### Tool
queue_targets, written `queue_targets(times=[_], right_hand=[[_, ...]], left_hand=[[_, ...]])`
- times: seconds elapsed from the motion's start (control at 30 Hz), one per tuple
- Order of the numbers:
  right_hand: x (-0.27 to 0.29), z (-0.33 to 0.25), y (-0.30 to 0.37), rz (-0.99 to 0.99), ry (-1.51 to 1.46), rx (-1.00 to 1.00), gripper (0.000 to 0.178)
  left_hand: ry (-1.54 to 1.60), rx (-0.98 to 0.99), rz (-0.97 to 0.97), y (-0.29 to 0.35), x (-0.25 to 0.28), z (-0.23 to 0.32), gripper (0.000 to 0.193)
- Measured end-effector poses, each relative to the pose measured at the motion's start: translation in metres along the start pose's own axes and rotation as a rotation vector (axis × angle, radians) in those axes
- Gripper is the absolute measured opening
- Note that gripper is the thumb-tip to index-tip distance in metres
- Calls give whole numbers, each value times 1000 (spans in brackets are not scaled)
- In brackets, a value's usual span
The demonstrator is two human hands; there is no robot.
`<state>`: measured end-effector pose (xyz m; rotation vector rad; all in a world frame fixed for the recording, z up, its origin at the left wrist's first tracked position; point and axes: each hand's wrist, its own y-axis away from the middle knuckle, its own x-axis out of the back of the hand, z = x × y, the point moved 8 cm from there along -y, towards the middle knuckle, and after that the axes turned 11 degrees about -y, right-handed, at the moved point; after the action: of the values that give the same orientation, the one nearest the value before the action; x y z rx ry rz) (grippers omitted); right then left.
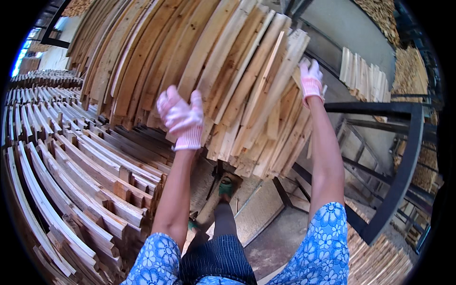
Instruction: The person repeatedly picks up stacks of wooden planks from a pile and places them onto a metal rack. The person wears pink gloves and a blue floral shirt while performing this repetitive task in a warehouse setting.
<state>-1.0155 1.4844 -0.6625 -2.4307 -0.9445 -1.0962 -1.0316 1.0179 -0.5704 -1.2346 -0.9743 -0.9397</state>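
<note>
A thick pile of long wooden boards [202,61] fills the upper middle, the boards lying side by side with uneven near ends. Over its near edge is my left hand [179,116] in a pink-and-white knit glove, fingers apart and slightly blurred, holding nothing I can see. Farther right, my right hand [311,78] wears a matching glove. Its fingers are stretched out beside the rightmost pale board [295,47]; whether they touch it I cannot tell. Several boards at this right end lie askew, with shorter pieces [273,123] beneath them.
On the left, stacked rows of wooden strips [90,166] have gaps between layers. A dark metal frame [413,156] juts up at my right. Beyond it stands a small batch of pale boards [363,78]. More wood [380,256] lies low right. My green shoe [225,186] is below the pile.
</note>
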Motion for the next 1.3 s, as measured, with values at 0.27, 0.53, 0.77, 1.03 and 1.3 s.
queue_targets(times=[0.27,0.53,0.77,1.03,1.3], right_hand=[[-74,67,-3,-161,210,-72,69],[-102,91,207,-283,-300,-306,65],[-121,87,250,-294,-617,-476,84],[-102,40,258,-398,-884,-826,128],[-104,32,266,-427,-648,-782,125]], left_hand=[[-271,-104,-213,-2,-82,11,102],[-259,-146,-369,25,-81,27,103],[-216,-340,-472,49,-80,68,100],[-122,-464,-514,86,-90,101,92],[-52,-237,-356,61,-117,51,111]])
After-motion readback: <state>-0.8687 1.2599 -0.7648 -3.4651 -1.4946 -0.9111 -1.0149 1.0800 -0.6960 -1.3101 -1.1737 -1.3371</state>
